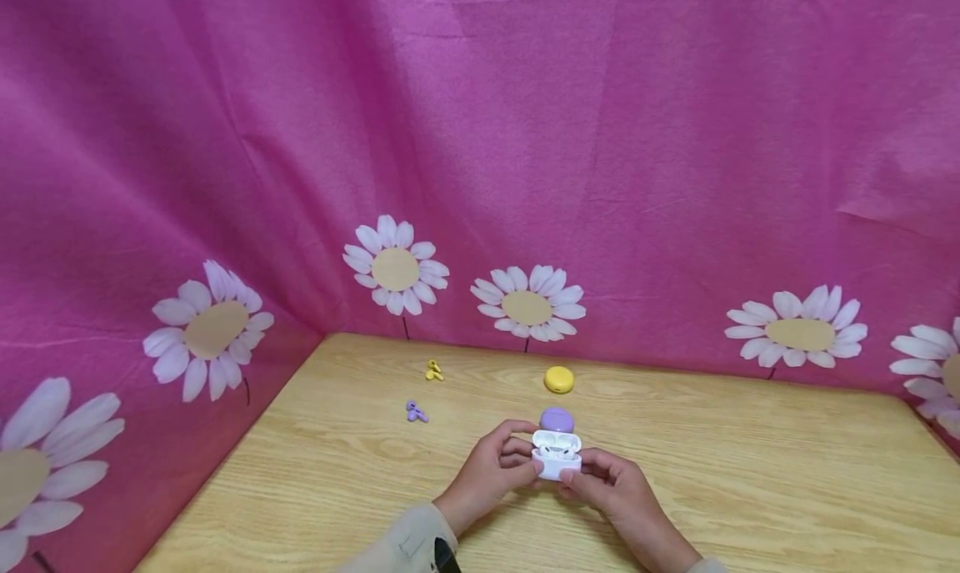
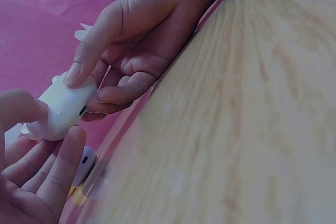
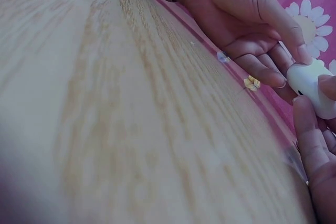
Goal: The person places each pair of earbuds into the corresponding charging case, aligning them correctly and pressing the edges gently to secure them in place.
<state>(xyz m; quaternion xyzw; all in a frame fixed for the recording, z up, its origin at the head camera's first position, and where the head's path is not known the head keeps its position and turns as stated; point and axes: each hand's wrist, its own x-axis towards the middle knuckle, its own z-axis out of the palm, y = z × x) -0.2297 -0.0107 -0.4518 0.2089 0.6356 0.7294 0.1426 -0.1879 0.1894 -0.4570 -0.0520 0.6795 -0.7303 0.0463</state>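
A white earbud case [image 1: 556,470] is held between both hands over the front part of the table, its lid raised. White earbuds [image 1: 557,452] sit inside it. My left hand [image 1: 483,473] grips the case's left side, thumb on the front and fingers behind. On the other side my right hand [image 1: 618,494] holds it the same way, its thumb near the lower right front corner. In the left wrist view the white case [image 2: 59,113] shows its smooth outside, pinched from both ends. Just behind it lies a round purple case [image 1: 557,419], partly covered by the raised lid.
A round yellow case [image 1: 558,379] lies farther back. To the left are yellow earbuds [image 1: 434,371] and, nearer, purple earbuds [image 1: 416,412]. A pink cloth [image 1: 645,181] with daisies hangs along the back and left of the wooden table [image 1: 750,473].
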